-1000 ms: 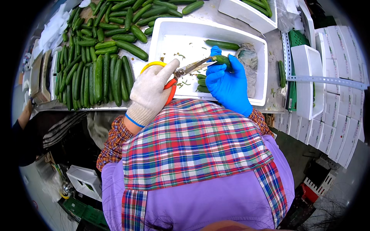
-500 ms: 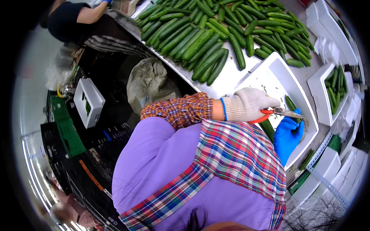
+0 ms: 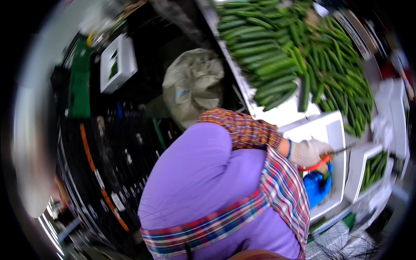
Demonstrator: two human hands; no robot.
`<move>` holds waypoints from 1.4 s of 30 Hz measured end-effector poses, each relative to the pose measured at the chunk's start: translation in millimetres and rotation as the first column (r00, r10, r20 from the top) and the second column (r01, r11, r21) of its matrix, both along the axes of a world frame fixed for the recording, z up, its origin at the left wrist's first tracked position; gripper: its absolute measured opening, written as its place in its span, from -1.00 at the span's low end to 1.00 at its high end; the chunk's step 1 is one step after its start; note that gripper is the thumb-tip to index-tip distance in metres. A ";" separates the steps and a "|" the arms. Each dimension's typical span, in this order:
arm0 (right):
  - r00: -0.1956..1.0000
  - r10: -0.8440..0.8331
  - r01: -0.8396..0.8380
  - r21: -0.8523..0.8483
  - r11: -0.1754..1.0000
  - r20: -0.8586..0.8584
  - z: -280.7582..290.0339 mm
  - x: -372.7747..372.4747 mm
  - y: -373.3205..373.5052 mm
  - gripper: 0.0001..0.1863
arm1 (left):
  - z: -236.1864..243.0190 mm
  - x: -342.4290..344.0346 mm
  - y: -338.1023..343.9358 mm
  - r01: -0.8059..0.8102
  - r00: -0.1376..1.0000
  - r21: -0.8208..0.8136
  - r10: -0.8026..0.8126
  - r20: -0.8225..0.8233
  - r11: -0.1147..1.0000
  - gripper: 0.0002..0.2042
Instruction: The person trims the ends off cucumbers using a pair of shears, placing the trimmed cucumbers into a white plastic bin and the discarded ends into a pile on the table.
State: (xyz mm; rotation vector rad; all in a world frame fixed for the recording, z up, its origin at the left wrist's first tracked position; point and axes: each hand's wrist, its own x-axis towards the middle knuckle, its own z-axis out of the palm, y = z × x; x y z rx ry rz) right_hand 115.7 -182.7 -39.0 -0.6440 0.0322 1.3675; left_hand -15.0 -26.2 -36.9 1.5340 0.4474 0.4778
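Observation:
My left hand [image 3: 307, 152], in a whitish knit glove, is closed round the red-orange handles of a pair of scissors [image 3: 320, 163]. Their metal blades point right, past the inside of a white bin [image 3: 339, 134]. Just below the scissors my right hand [image 3: 317, 189], in a blue glove, has its fingers curled; a dark green bit of a cucumber [image 3: 326, 176] shows between them, mostly hidden and blurred. Beyond the bin lies a big heap of cucumbers [image 3: 277, 65] on a white table [image 3: 273, 116].
A white box of cucumbers [image 3: 368, 149] stands right of the bin. A greyish-green sack [image 3: 195, 82] sits left of the table. Farther left are a white foam box [image 3: 118, 65], stacked black crates [image 3: 117, 169] and a green crate [image 3: 79, 82].
The view has swung, so most things sit elsewhere in it. The scissors have come away from the cucumber end they were on, and the blue-gloved fingers are more curled.

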 end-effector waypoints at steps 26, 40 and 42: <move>0.899 0.369 -0.402 0.107 0.909 0.236 -13.4 27.0 24.5 -0.41 | -7.4 -2.2 3.1 -0.067 0.997 0.006 0.067 -0.025 0.998 -0.55; 0.969 0.123 -0.091 -0.154 0.984 0.214 -19.6 -5.9 27.7 -0.26 | 23.2 10.1 3.5 0.167 0.969 0.423 -0.070 -0.236 0.891 -0.37; 0.971 0.161 -0.133 -0.155 0.979 0.179 -8.5 -9.4 29.0 -0.23 | 19.5 12.8 3.1 0.144 0.977 0.447 -0.055 -0.205 0.883 -0.38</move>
